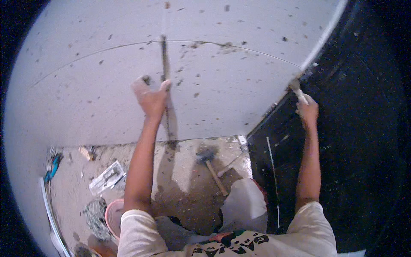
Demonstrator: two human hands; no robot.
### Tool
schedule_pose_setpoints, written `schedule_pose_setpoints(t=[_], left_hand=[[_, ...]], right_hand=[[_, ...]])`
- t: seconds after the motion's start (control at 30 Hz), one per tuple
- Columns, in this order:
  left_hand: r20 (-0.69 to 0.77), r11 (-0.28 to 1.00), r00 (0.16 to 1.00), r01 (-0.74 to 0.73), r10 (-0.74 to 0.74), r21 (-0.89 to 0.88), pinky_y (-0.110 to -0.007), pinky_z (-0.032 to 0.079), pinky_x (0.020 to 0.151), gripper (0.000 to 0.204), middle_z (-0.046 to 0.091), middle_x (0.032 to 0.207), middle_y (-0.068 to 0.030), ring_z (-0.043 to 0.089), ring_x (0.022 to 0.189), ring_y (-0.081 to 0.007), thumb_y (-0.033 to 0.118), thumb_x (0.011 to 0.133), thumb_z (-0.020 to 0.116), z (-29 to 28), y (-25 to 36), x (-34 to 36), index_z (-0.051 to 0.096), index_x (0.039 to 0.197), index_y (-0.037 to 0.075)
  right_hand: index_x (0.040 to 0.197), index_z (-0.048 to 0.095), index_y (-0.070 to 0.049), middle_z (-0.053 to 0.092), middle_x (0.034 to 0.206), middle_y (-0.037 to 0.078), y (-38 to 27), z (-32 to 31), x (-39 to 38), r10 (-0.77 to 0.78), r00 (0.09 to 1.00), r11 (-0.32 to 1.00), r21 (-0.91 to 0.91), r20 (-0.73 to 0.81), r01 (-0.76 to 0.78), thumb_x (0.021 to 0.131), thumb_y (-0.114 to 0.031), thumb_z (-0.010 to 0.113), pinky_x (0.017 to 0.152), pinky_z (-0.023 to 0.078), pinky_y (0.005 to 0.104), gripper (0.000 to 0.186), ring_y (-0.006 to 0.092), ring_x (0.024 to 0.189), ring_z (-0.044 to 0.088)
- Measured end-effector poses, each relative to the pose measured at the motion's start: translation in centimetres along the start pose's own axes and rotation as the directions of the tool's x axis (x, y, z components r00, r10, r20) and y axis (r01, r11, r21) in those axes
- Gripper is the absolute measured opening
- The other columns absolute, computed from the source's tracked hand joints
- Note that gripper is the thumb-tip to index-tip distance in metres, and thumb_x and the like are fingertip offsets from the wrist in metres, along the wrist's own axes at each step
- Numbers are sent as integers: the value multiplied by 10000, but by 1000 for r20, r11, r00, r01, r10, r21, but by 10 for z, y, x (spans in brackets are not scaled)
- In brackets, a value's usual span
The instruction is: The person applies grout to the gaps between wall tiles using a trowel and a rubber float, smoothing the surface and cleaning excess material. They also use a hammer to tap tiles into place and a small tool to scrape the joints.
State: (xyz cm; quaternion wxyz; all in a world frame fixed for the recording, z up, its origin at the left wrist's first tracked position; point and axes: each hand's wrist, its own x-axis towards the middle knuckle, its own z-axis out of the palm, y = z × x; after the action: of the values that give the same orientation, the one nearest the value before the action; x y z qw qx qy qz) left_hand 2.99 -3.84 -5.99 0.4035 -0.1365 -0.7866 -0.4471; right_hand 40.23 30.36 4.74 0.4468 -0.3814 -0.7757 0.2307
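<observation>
My left hand (153,100) is raised in front of a pale, spotted wall panel (222,90), beside a dark upright joint (164,53). Its thumb stands apart from the blurred, curled fingers, and a small dark lump (147,80), perhaps mortar, shows in their bend. Farther right, my right hand (308,110) is closed round the pale handle of a scraper (301,96). The scraper's blade, smeared and hard to make out, meets the seam where the pale panel joins a black surface (342,141).
On the dusty floor (180,171) lie a hammer (216,177), a white tray (105,180) with a tool in it, and a teal tool (53,167). A pink bucket (113,217) and a crumpled patterned cloth (97,218) are near my left arm. A metal strip (50,210) runs along the left.
</observation>
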Motion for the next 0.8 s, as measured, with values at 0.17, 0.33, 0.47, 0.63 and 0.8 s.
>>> schedule_pose_setpoints(t=[0.17,0.33,0.47,0.63,0.8], left_hand=[[7,980,992,-122,125,-160,-460,440,884,557,571,1050,-200,544,983,-371,321,757,796,-15,32,-10,548,1114,-27],[243,837,880,-257,409,-482,-453,430,930,378,566,1097,-177,530,1066,-367,141,802,721,4,106,-74,554,1122,27],[390,686,632,-326,670,-651,-469,414,992,407,556,1213,-198,508,1168,-378,187,836,665,25,179,-127,561,1192,21],[321,515,405,-627,856,-584,-480,392,1030,408,563,1264,-217,510,1190,-400,245,870,596,99,251,-172,568,1227,49],[531,559,192,-412,825,-719,-490,381,1037,436,557,1272,-229,477,1258,-367,173,880,546,185,284,-192,524,1253,-52]], right_hand=[[1054,680,-12,700,930,210,-5,6,4,-56,993,986,-162,-106,38,860,-274,677,751,522,418,326,368,824,680],[1123,661,-6,685,993,232,-24,32,-11,-78,987,949,-315,-140,30,857,-262,667,784,511,430,369,394,913,666],[1121,638,4,677,992,251,-33,32,-19,-35,983,965,-260,-182,-14,848,-244,660,832,508,479,369,433,933,645],[1094,638,18,668,983,266,-36,28,-20,-39,988,967,-255,-147,0,844,-229,665,852,502,489,353,448,946,635],[1127,633,42,655,999,291,-60,32,-22,9,993,988,-149,-121,-27,860,-237,626,854,497,462,386,448,974,627]])
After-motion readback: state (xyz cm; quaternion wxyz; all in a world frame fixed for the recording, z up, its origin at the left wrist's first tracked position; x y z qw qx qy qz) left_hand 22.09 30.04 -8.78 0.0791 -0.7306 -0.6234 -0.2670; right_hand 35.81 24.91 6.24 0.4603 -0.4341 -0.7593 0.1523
